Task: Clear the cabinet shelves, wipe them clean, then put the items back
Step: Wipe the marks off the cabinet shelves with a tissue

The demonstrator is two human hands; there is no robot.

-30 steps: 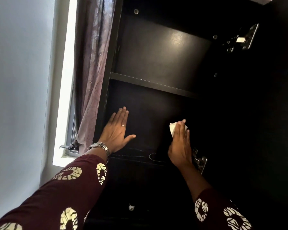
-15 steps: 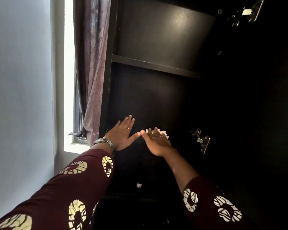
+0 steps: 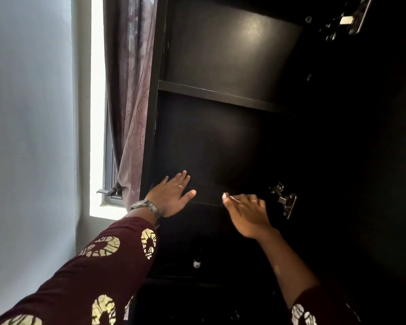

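**Both hands up inside the dark cabinet, wiping**

The dark cabinet (image 3: 220, 148) takes up most of the view, with a purple curtain (image 3: 129, 90) hanging just off its left side. A shelf (image 3: 220, 96) crosses the cabinet higher up.

The left hand (image 3: 171, 195) lies flat near the cabinet's left wall, fingers spread wide and holding nothing. The right hand (image 3: 246, 212) is further right in the cabinet, a bit blurry. Its fingers curl over a white cloth (image 3: 225, 196), and only a corner of it peeks out.

There's a metal hinge (image 3: 282, 199) on the cabinet's right side and a small bottle (image 3: 196, 262) lower down.

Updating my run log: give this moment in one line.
step: wiping shelf | left hand: flat on shelf | right hand: on white cloth, grip unclear
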